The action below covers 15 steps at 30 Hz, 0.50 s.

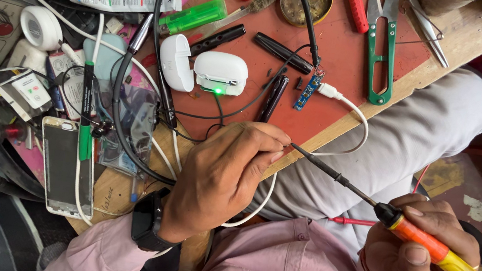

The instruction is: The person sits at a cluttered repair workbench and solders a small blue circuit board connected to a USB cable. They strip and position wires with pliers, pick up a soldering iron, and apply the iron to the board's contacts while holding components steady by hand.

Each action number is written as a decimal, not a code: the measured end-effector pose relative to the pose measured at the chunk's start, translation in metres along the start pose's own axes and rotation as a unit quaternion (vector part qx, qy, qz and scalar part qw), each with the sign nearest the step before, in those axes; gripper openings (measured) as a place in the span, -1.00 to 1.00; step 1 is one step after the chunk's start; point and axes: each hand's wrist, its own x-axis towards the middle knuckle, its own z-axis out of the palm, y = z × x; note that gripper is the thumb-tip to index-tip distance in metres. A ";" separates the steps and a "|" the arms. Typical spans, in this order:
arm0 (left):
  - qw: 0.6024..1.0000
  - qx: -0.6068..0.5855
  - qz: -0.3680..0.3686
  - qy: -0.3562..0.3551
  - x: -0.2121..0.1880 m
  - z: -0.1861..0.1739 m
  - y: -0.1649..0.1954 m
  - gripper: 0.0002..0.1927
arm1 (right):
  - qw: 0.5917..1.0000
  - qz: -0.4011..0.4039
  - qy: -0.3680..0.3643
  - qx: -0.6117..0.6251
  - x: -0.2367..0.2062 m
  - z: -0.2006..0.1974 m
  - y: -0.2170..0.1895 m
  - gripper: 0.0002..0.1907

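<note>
1. Pink shirt fabric (272, 267) fills the bottom edge, closest to the lens, with grey trousers (405, 147) beyond it; the person sits tight against the bench so both forearms can brace low.
2. Right hand (419, 245) is wrapped firmly around the orange and yellow grip of a soldering iron (428, 243), held far back from the hot end, its dark tip angled up and left to meet the other hand.
3. Left hand (225, 174), a black watch (145, 220) on its wrist, has its fingers pinched together at the bench edge, possibly on a fine wire end; what is between them is too small to make out.
4. Just above, a small blue circuit board (308, 91) lies on the red mat (355, 51), joined to a white cable (355, 117) and a black lead, kept within easy reach.
5. A white earbud case (220, 73) sits open nearby, a green light glowing on its front.
6. Green snips (381, 54), a green lighter (195, 16) and a bare phone (65, 166) lie further out among the clutter.
</note>
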 end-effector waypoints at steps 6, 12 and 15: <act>1.000 0.005 0.004 0.001 0.000 0.000 -0.001 -0.90 | 1.000 -0.010 0.002 0.013 0.001 0.000 0.003 -0.60; 1.000 -0.001 0.000 -0.003 0.000 0.000 -0.001 -0.90 | 1.000 -0.013 0.000 0.005 -0.001 0.001 0.001 -0.61; 1.000 0.001 0.003 -0.002 0.000 0.000 -0.002 -0.90 | 1.000 -0.010 0.002 0.011 0.000 0.001 0.001 -0.61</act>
